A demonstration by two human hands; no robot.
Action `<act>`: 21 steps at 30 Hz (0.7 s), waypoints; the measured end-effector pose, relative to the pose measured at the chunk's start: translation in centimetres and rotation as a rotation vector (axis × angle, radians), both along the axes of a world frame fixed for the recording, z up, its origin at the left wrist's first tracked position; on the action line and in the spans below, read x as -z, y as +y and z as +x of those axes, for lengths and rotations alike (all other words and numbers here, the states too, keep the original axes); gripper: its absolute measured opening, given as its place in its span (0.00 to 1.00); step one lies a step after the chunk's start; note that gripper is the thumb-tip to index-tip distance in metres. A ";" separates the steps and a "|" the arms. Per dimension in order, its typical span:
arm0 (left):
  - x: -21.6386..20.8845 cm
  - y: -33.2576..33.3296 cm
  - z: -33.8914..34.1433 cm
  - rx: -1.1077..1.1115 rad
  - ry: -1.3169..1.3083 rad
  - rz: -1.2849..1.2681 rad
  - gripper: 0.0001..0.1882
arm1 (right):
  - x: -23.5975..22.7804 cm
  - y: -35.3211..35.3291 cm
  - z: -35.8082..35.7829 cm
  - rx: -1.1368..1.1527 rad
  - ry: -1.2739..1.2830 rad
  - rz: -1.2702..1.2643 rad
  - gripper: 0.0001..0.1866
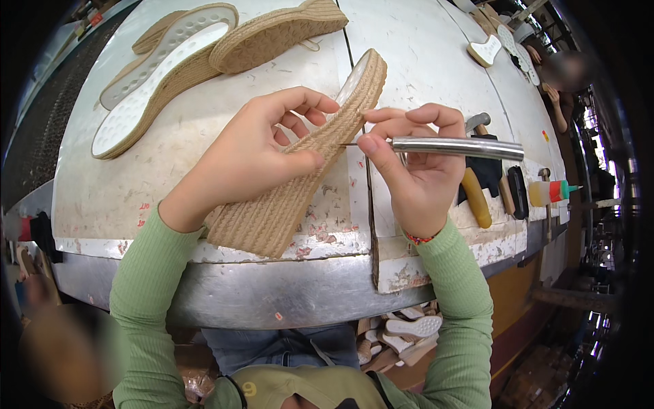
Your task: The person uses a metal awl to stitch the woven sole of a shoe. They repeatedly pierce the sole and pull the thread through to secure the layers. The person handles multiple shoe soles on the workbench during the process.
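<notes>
While gripped, jute wedge sole (300, 170) points away, toe upward.

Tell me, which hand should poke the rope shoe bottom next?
Probably the right hand. It already grips the metal tool, whose thin tip touches the side of the rope-wrapped wedge sole. The left hand is busy clasping that sole, holding it on edge over the worktable.
</notes>
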State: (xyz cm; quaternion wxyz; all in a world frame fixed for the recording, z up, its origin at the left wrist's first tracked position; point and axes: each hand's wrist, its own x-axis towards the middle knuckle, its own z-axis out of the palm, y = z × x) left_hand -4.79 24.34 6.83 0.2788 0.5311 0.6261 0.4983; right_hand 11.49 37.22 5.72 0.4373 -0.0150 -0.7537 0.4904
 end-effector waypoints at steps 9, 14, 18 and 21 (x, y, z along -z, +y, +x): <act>0.9 0.2 0.2 -0.029 0.013 0.034 0.23 | 0.4 -0.1 -0.1 -0.028 -0.057 -0.089 0.20; 1.1 0.2 0.1 -0.023 0.048 0.085 0.22 | 0.2 0.1 -0.2 -0.052 -0.091 -0.091 0.18; 1.1 0.2 0.0 -0.001 0.057 0.091 0.22 | 0.2 0.2 -0.3 -0.085 0.008 -0.165 0.18; 1.1 0.2 0.0 0.002 0.034 0.095 0.22 | 0.2 0.1 -0.2 -0.067 0.028 0.035 0.18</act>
